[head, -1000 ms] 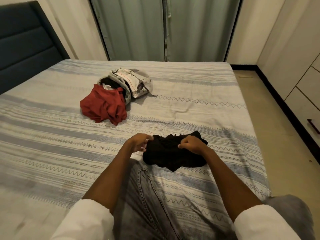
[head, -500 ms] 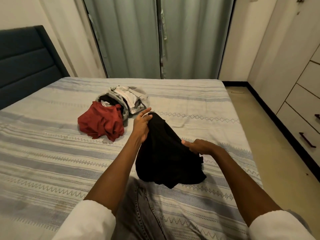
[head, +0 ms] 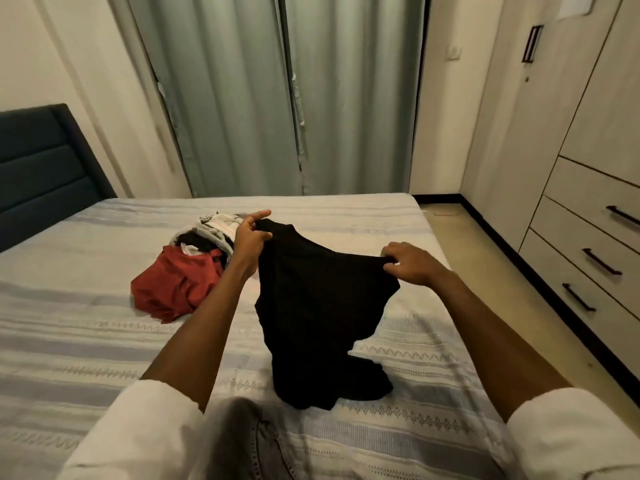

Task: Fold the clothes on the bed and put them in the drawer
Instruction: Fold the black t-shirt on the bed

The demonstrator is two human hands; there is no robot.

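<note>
Spanning most of my view, the bed (head: 104, 341) carries a striped cover. At far right stand the drawers (head: 588, 258), all closed, with dark bar handles. I see the black garment (head: 311, 306) held up at centre, its lower end resting on the bed. A red garment (head: 173, 285) lies left, touching a grey heap (head: 214, 230) beyond. My left hand (head: 247, 237) and right hand (head: 410, 263), held apart, each pinch the black garment's upper edge. No readable writing.
</note>
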